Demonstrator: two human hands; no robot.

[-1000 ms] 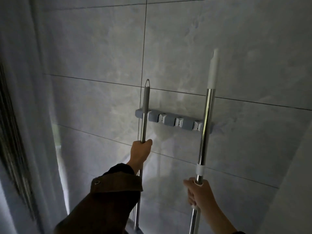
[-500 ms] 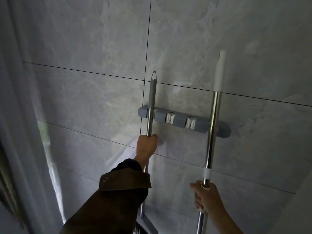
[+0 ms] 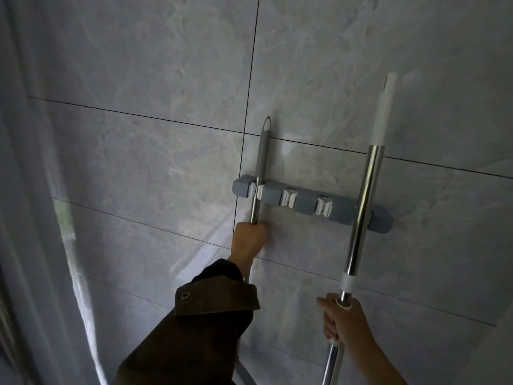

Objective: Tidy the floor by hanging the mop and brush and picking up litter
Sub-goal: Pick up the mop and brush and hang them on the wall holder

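A grey holder rail [image 3: 302,202] with white clips is fixed to the tiled wall. My left hand [image 3: 249,240] grips the thin grey-topped brush handle [image 3: 262,162], which sits in the rail's leftmost clip. My right hand [image 3: 342,319] grips the shiny metal mop pole [image 3: 363,209] with a white top, just below its white collar. That pole stands upright across the rail's right end; I cannot tell whether a clip holds it. The heads of both tools are out of view below.
Large grey marbled wall tiles [image 3: 166,162] fill the view. A pale translucent curtain [image 3: 41,218] hangs along the left side. Two white clips in the rail's middle hold nothing.
The brush handle has risen a little and now sits in the leftmost clip. The view has shifted left and closer. Both hands keep their grips.
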